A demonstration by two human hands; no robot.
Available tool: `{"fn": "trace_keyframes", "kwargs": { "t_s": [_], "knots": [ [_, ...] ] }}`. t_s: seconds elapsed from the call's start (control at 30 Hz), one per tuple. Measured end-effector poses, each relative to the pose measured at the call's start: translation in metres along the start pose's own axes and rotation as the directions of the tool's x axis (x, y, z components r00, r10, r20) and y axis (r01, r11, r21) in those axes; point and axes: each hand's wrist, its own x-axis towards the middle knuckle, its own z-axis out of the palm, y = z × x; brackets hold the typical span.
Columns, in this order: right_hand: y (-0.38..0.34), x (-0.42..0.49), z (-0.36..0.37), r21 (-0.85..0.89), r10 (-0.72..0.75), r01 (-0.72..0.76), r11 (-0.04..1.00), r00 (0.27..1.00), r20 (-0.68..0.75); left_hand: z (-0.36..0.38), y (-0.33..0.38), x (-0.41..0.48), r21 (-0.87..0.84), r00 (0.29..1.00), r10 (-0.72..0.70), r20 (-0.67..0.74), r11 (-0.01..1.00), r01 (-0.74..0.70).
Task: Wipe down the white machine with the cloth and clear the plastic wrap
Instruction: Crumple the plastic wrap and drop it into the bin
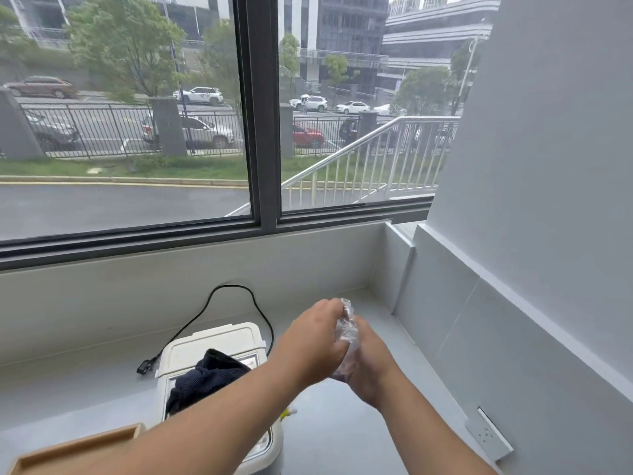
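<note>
The white machine (219,341) sits on the grey counter at lower centre, partly hidden by my left forearm. A dark navy cloth (205,377) lies crumpled on its lid. To the right of the machine, above the counter, both hands press a wad of clear plastic wrap (348,332) between them. My left hand (317,341) grips it from the left and above. My right hand (371,368) closes on it from the right and below. Neither hand touches the machine or the cloth.
A black power cord (236,289) loops behind the machine, its plug (145,366) lying on the counter. A wooden tray (78,450) sits at the bottom left. A wall socket (488,433) is low on the right wall. A large window runs along the back.
</note>
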Motion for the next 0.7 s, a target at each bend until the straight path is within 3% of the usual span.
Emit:
{"fn": "trace_keyframes", "kwargs": {
  "t_s": [0.1,0.37,0.53,0.7],
  "knots": [
    [-0.001,-0.015,0.013,0.013,-0.088,0.090,0.996,0.990,-0.106,-0.007,-0.003,-0.009,0.027,0.997,0.072,0.033,0.997,-0.073],
    [-0.007,-0.057,0.016,0.013,-0.300,0.326,0.945,0.883,-0.360,-0.007,0.002,-0.043,0.195,0.937,0.325,0.127,0.918,-0.345],
    [-0.009,-0.088,0.028,0.108,-0.289,0.363,0.926,0.862,-0.415,-0.011,0.006,-0.066,0.312,0.894,0.442,0.067,0.842,-0.440],
    [-0.002,-0.113,0.044,0.208,-0.237,0.335,0.919,0.891,-0.386,-0.026,0.018,-0.085,0.377,0.764,0.645,-0.032,0.716,-0.588]
  ]
}}
